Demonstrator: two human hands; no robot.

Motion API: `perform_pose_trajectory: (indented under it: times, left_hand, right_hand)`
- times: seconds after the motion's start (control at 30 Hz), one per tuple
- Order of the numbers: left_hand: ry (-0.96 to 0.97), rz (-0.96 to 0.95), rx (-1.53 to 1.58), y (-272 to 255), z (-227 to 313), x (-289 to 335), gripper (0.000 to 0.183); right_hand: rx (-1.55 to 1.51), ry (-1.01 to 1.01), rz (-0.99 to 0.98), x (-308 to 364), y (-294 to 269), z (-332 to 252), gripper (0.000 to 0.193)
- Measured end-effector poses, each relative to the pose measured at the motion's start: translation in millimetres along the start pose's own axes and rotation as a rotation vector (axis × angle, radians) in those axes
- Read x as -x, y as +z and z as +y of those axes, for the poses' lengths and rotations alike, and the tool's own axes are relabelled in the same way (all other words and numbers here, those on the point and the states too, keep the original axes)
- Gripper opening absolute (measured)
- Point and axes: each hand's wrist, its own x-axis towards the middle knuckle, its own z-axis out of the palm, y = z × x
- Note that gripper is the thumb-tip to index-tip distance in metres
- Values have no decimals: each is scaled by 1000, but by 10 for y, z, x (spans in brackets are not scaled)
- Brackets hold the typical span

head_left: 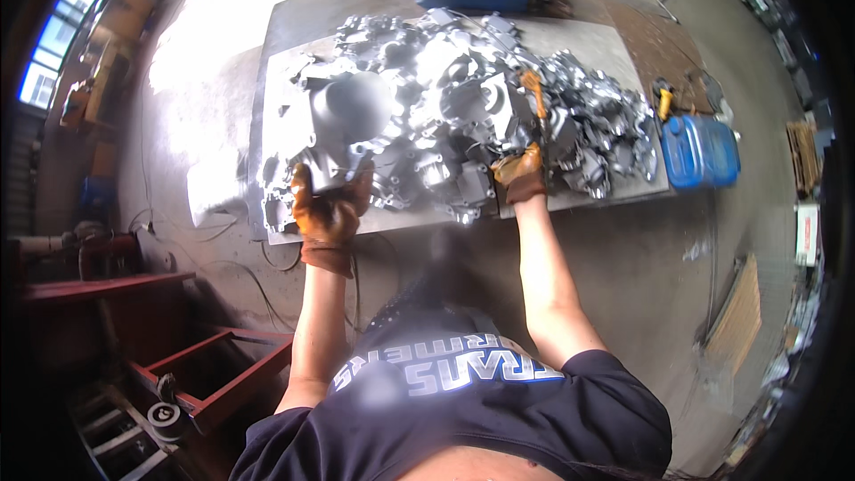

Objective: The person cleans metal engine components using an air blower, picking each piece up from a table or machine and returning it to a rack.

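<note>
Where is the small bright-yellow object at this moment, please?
In the head view, the small bright-yellow object is on the right side, just above the blue container and to the right of the heap of grey metal parts.

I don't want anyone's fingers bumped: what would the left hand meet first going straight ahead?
The left hand would probably meet the big silvery metal part just ahead. They may already be touching; depth is hard to judge here.

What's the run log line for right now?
left hand: gloved, spread at large grey casting | right hand: gloved, beside orange-ended tool, grip unclear | rest: blue jerrycan right of metal parts
</note>
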Motion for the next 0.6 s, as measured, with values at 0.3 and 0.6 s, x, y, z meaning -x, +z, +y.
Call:
perform_pose_trajectory:
  times: [0.3, 0.6]
  left_hand:
    - [-620, 457, 969, 234, -604, -1003, 39]
    - [-635, 580, 822, 316, -1596, -1362, 47]
  right_hand:
    - [713, 23, 438, -1413, 215, -163, 49]
    - [1681, 31, 415, -1316, 281, -466, 52]
